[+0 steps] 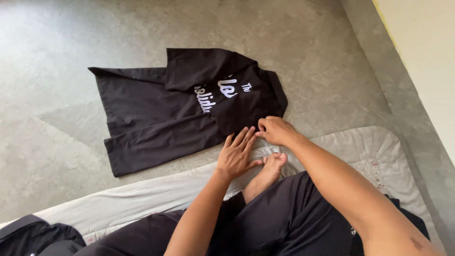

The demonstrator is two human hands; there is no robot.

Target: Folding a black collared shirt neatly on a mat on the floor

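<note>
Black cotton, a shirt (189, 109) with white script lettering on its chest panel, lay on the grey concrete floor (71, 47), just beyond the far edge of a pale quilted mat (142, 194). It was part-folded: one side had been turned over the body, so the lettered panel sat on top at the right, while the lower body spread flat toward the left. The person sat on the mat in dark trousers, one bare foot (268, 168) tucked close below the hands.

Both hands worked at the shirt's near right corner. The left hand (237, 154) lay open and flat, palm down, fingers spread and pointing toward the cloth, fingertips touching the hem. The right hand (277, 130) was curled closed on the same edge just to the right, apparently pinching the fabric, though the pinch itself was hidden under the knuckles.

Judged from this, the step was smoothing and squaring that folded corner. Doing it well would call for the flat hand to pin the layers so they did not slide on the smooth floor, while the pinching hand drew the edge taut and in line with the hem. Pressure should run outward from the fold, so creases left the cloth instead of bunching. Another dark garment (33, 234) lay at the near left corner.
</note>
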